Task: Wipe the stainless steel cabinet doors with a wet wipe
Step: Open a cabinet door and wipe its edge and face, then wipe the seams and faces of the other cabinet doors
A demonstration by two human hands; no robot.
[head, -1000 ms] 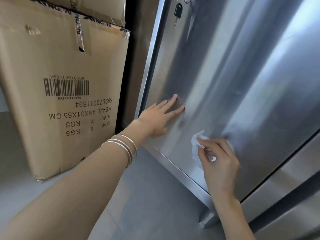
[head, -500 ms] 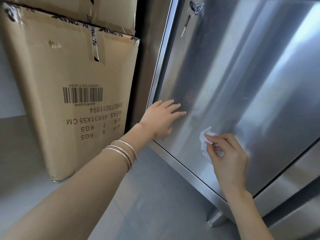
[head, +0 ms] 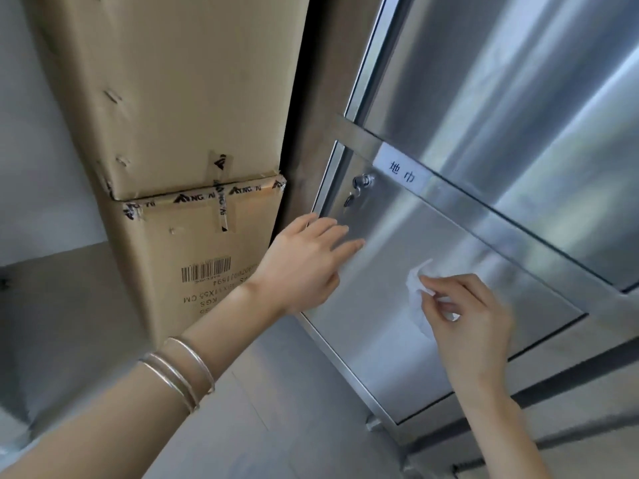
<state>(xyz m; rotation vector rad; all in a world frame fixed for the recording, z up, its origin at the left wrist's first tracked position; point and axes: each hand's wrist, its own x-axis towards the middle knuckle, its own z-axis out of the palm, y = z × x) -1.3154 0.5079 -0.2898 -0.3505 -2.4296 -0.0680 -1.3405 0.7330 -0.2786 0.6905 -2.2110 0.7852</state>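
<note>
The lower stainless steel cabinet door point(head: 397, 357) fills the middle right of the head view. A second steel door point(head: 518, 115) sits above it, past a cross bar bearing a white label point(head: 403, 172). My right hand point(head: 466, 323) pinches a crumpled white wet wipe point(head: 416, 292) and holds it against the lower door. My left hand point(head: 304, 267) lies with straight fingers flat on the same door near its left edge, below the lock with its key point(head: 359, 188). Silver bangles point(head: 179, 371) ring the left wrist.
Two stacked cardboard boxes point(head: 193, 167) stand close to the cabinet's left side, with a narrow dark gap between. Grey floor tiles point(head: 259, 426) spread below the door. The cabinet's foot point(head: 375, 425) shows at the bottom edge.
The view has tilted upward, bringing the lock, label bar and upper door into sight. The right hand with the wipe has moved up the lower door; the left hand stays flat by the left edge.
</note>
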